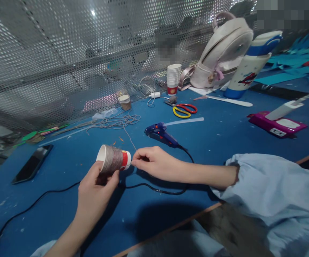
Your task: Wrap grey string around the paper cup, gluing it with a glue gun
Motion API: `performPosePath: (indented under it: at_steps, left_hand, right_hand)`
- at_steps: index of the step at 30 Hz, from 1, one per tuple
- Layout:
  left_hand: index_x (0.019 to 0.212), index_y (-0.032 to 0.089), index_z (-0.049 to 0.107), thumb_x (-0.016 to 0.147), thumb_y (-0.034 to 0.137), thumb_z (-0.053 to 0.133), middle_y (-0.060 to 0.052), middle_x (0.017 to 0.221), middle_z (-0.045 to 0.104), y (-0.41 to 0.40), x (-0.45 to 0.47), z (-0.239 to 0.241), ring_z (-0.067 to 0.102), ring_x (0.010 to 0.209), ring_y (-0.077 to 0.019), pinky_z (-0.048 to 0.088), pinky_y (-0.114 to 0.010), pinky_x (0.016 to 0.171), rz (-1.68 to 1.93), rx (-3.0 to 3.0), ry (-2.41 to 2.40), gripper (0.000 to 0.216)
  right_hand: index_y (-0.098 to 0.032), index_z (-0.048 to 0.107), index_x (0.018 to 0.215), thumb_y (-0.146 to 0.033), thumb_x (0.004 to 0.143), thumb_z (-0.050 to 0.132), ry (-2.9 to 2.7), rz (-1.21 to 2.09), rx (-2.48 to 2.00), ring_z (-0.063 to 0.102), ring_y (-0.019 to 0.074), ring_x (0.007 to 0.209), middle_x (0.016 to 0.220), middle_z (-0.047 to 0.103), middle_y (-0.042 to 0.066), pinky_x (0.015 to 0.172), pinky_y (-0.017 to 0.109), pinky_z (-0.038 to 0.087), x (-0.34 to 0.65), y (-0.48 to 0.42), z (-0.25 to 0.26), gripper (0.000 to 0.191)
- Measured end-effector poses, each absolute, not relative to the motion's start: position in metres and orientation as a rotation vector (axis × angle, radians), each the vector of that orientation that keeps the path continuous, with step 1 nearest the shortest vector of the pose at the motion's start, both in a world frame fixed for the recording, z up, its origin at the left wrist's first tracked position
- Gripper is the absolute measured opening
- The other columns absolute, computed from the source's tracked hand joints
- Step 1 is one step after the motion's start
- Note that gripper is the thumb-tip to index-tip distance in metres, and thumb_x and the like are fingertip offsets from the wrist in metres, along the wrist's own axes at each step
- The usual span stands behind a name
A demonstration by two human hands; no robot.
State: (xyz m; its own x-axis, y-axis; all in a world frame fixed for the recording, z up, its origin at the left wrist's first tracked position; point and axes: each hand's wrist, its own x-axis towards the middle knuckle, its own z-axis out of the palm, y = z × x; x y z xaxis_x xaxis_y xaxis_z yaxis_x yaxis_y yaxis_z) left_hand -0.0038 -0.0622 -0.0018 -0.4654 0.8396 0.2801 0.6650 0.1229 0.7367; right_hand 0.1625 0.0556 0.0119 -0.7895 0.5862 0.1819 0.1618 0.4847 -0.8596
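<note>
My left hand (pixel 96 187) grips a paper cup (pixel 126 159) lying on its side in the air, mouth toward the left. Grey-brown string (pixel 113 159) is wound round most of the cup, leaving a red and white band bare near its base. My right hand (pixel 157 162) pinches the string's free length just right of the cup's base, thumb and forefinger closed. From those fingers the string runs back to a loose tangle of string (pixel 116 120) on the table. Behind my right hand lies a blue glue gun (pixel 161 134) with a clear glue stick in its back.
Red and yellow scissors (pixel 185 110), a stack of paper cups (pixel 173 80) and a small wrapped cup (pixel 125 102) stand or lie farther back. A phone (pixel 33 164) is at left; a bottle (pixel 247 67), backpack (pixel 221 53) and pink power strip (pixel 276 124) at right. A black cord crosses the front.
</note>
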Motion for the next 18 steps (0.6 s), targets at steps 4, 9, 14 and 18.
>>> performPosePath:
  at_steps: [4, 9, 14, 18]
  left_hand:
    - [0.093, 0.019, 0.062, 0.077, 0.039, 0.064, 0.003, 0.071, 0.062, -0.062, -0.005, -0.004, 0.056, 0.057, -0.013, 0.044, -0.024, 0.056, 1.238, 1.494, 2.181, 0.026]
    - [0.087, 0.018, 0.062, 0.072, 0.04, 0.065, 0.004, 0.062, 0.061, -0.06, -0.001, 0.003, 0.054, 0.051, -0.0119, 0.043, -0.023, 0.052, 1.181, 1.395, 2.147, 0.026]
    - [0.081, 0.018, 0.06, 0.069, 0.04, 0.066, 0.007, 0.05, 0.054, -0.059, 0.003, 0.01, 0.05, 0.045, -0.0101, 0.04, -0.02, 0.045, 1.137, 1.277, 2.053, 0.026]
    - [0.082, 0.018, 0.058, 0.07, 0.039, 0.065, 0.008, 0.046, 0.052, -0.059, 0.002, 0.011, 0.051, 0.043, -0.0102, 0.04, -0.02, 0.045, 1.091, 1.258, 1.977, 0.025]
  right_hand:
    - [-0.015, 0.059, 0.072, -0.02, 0.09, 0.051, -2.349, 1.169, -0.656, 0.044, 0.0076, 0.061, 0.067, 0.055, -0.003, 0.058, 0.021, 0.029, 0.161, 0.056, 0.011, 0.021]
    - [-0.015, 0.053, 0.065, -0.027, 0.093, 0.046, -2.432, 1.006, -0.622, 0.04, 0.0078, 0.06, 0.064, 0.051, -0.002, 0.059, 0.022, 0.026, 0.159, 0.059, 0.014, 0.031]
    - [-0.015, 0.052, 0.065, -0.027, 0.094, 0.047, -2.466, 0.837, -0.581, 0.038, 0.0079, 0.06, 0.064, 0.049, -0.002, 0.059, 0.023, 0.025, 0.157, 0.062, 0.017, 0.032]
    - [-0.014, 0.051, 0.062, -0.026, 0.093, 0.048, -2.488, 0.731, -0.584, 0.037, 0.008, 0.059, 0.062, 0.048, -0.002, 0.059, 0.024, 0.023, 0.155, 0.063, 0.017, 0.034]
